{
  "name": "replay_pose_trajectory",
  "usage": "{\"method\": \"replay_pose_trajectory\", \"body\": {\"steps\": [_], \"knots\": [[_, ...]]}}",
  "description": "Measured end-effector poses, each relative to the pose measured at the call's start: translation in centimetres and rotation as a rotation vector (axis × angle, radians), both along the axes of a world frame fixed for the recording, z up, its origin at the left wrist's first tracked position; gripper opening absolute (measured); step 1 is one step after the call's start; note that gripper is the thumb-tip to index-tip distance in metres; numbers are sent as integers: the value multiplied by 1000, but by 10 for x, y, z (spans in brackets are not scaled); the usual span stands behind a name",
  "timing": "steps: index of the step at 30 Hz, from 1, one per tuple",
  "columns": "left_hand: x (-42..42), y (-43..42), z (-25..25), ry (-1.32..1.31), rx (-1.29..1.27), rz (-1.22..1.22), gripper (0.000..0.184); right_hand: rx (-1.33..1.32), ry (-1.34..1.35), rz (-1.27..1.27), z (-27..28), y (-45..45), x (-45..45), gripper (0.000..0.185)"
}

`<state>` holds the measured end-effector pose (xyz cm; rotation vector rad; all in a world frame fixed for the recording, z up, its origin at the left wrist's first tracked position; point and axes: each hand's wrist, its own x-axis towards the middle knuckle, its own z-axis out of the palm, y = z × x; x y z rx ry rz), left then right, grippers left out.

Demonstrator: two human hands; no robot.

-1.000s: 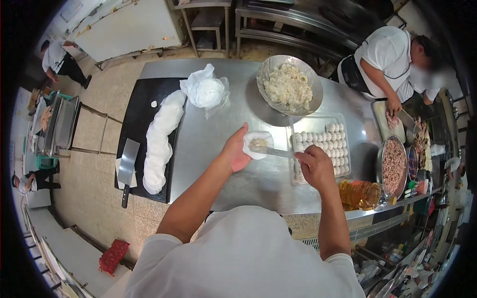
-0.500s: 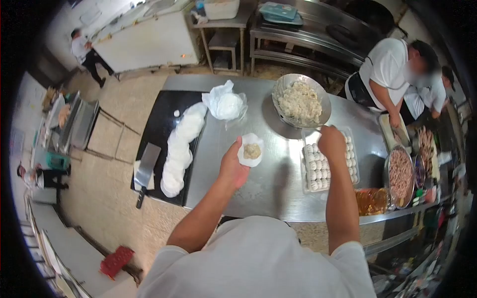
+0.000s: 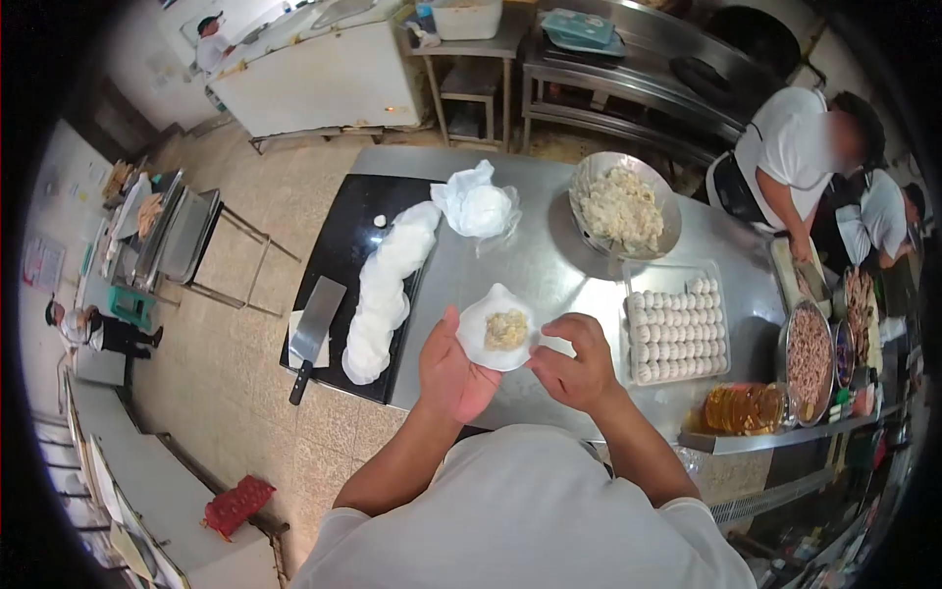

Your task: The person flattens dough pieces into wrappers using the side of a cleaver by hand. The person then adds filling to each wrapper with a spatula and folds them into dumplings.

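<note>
1. While the left hand (image 3: 453, 371) sits near the centre of the frame, loosely cupped with its palm up, it has hold of a white wrapper (image 3: 474, 329), fingers underneath and thumb raised beside its left edge.
2. As for the right hand (image 3: 577, 363), it is half curled, thumb and index fingertips drawn close at the wrapper's right edge; whether they pinch it, I cannot tell.
3. On the wrapper, also at the centre of the frame, lies a small mound of pale filling (image 3: 506, 331).
4. Under both hands runs a steel table (image 3: 439, 285).
5. Right of centre, a clear tray (image 3: 724, 294) holds rows of white dumplings (image 3: 677, 339).
6. Above it, towards the upper right, a metal bowl (image 3: 671, 211) is heaped with a similar pale mixture (image 3: 620, 209).
7. Left of centre, a black board (image 3: 329, 236) carries a long row of white rounds (image 3: 381, 294) and a cleaver (image 3: 319, 316); a plastic bag (image 3: 478, 203) lies by the board's upper right corner.
8. At the lower right stands a jug of yellow liquid (image 3: 744, 407), beside a pan of chopped meat (image 3: 807, 353).
9. Upper right, a co-worker (image 3: 785, 147) bends over a cutting board (image 3: 785, 260).
</note>
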<state>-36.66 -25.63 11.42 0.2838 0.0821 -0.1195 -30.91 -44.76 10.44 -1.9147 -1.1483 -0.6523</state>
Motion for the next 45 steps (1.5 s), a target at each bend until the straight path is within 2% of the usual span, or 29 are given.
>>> {"method": "replay_pose_trajectory", "body": {"steps": [2,4,5,6,7,9,10,11,12,14,16,18,22,24,26,29,31,33,34,36,39,41,43,45], "knots": [[-4,-7,6,-10,-8,-53,64,3,-73,-26,12,-5,-2,30],[-7,-15,15,-200,43,-116,74,185,47,2,22,-10,-6,27],[-10,-19,19,-194,41,-138,74,316,147,-3,23,-10,-11,29],[-14,-23,23,-205,302,-107,73,318,152,-22,26,-12,-15,29],[-18,-26,24,-217,564,-73,74,388,292,18,31,-14,-19,32],[-23,-17,16,-229,658,-93,78,475,576,154,40,-19,-28,46],[-24,-14,15,-248,750,-99,85,485,584,143,42,-21,-35,46],[-32,-19,15,-150,756,-17,81,483,700,220,44,-23,-42,50],[-29,-18,12,-143,760,-33,81,482,816,298,46,-24,-49,53],[-13,-15,5,-603,775,-7,71,476,799,265,53,-28,-56,48],[-9,-24,12,-662,800,71,65,426,564,197,54,-31,-60,36],[-6,-30,18,-816,758,85,63,382,525,188,59,-37,-60,31],[-11,-36,26,-743,821,34,60,291,356,213,57,-48,-60,23],[-2,-34,22,-971,883,25,57,257,301,200,62,-57,-58,22],[-4,-38,24,-965,864,10,56,225,245,189,72,-59,-60,22],[-6,-45,29,-926,865,-3,52,315,237,111,82,-60,-61,23],[-10,-54,34,-891,886,-5,51,261,279,135,79,-64,-59,25],[-13,-67,39,-683,778,159,43,221,265,141,73,-66,-59,25],[-10,-61,36,-684,781,155,43,178,256,152,72,-67,-60,26],[-2,-45,32,-938,1064,47,41,166,239,108,72,-70,-62,25],[0,-44,38,-933,1151,45,35,220,234,10,83,-62,-64,24],[1,-44,38,-901,1145,50,32,289,249,-45,83,-57,-63,24],[-1,-44,33,-868,1136,56,31,210,272,39,72,-57,-60,26],[-4,-40,23,-775,1020,154,29,164,273,53,66,-53,-58,27]]}}
